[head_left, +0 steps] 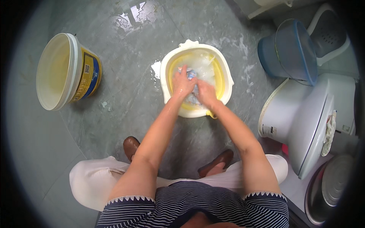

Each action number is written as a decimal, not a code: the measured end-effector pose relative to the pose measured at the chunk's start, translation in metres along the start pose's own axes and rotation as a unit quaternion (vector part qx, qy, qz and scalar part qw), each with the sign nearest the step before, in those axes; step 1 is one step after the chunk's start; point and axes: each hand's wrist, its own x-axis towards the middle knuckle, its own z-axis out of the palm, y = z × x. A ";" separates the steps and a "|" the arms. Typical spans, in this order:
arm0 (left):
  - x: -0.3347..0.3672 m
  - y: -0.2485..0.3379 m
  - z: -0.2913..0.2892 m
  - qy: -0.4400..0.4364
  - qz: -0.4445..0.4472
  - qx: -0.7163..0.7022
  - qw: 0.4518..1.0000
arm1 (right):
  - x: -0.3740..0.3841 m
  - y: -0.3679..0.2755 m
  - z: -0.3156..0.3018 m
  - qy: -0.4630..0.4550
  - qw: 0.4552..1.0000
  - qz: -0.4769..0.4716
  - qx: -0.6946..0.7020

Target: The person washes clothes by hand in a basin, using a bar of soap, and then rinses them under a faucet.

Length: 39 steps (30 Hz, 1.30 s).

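A white basin [227,80] with a yellow inside stands on the floor in front of me, holding cloudy, sudsy water. In it lies a wet, crumpled cloth [191,99], pale with blue patches. My left hand [183,83] grips the cloth at the left of the basin, its fingers pointing away from me. Close beside it, my right hand [206,93] is closed on the same cloth, slightly smeared by motion. Parts of the cloth are hidden under both hands.
A large yellow-and-white bucket [87,72] stands at the left. On the right are a blue bucket [287,51], a white toilet [283,108] with a crumpled cloth [329,133] on it, and a metal lid [337,180]. Water [136,16] wets the grey floor.
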 end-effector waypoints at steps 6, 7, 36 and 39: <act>0.009 -0.024 0.006 -0.107 -0.235 -0.552 0.793 | 0.013 -0.062 -0.046 0.017 0.965 0.036 0.259; 0.000 -0.010 0.000 -0.136 -0.257 -0.648 0.704 | -0.002 -0.078 -0.048 0.060 0.965 -0.083 0.240; -0.005 -0.002 0.016 -0.032 -0.131 -0.388 0.912 | 0.030 -0.014 -0.042 0.042 0.957 0.246 0.150; 0.006 0.007 -0.003 0.045 -0.114 -0.335 0.934 | 0.026 0.003 -0.031 0.080 0.948 0.278 0.133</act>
